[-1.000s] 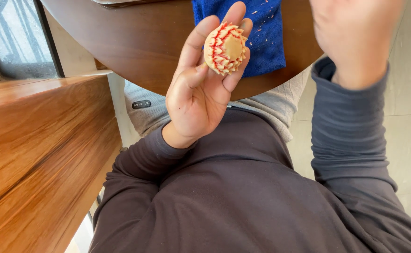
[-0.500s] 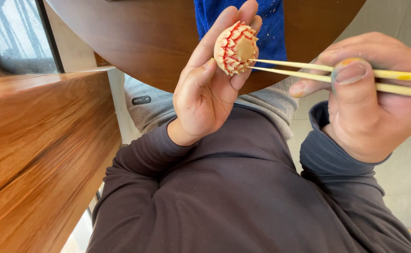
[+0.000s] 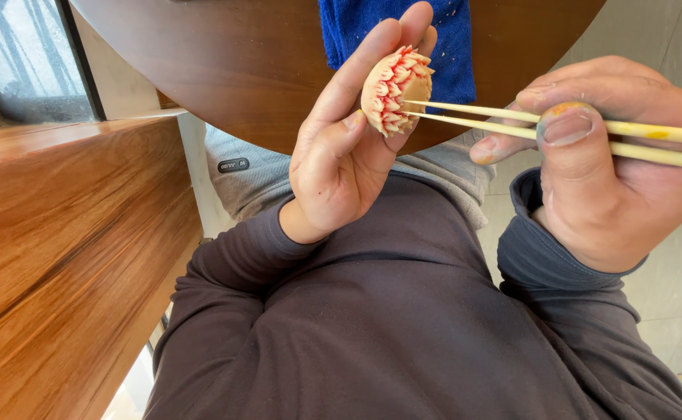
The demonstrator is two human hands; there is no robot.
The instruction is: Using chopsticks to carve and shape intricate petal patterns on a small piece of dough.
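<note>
My left hand (image 3: 341,148) holds up a small round dough piece (image 3: 391,89), pale with rows of red-edged petal cuts around its side. Fingers and thumb cradle it from behind. My right hand (image 3: 605,163) grips a pair of pale wooden chopsticks (image 3: 512,124), thumb pressed on top. The chopstick tips touch the flat centre of the dough piece. Both arms wear dark grey sleeves.
A round dark wooden table (image 3: 240,62) lies ahead with a blue cloth (image 3: 450,39) on its edge behind the dough. A wooden bench or ledge (image 3: 53,257) runs along the left. A window (image 3: 14,54) is at upper left, pale floor tiles (image 3: 668,311) at right.
My right hand came down into view holding the chopsticks and brought their tips to the dough piece. My left hand turned the dough so its petal side shows.
</note>
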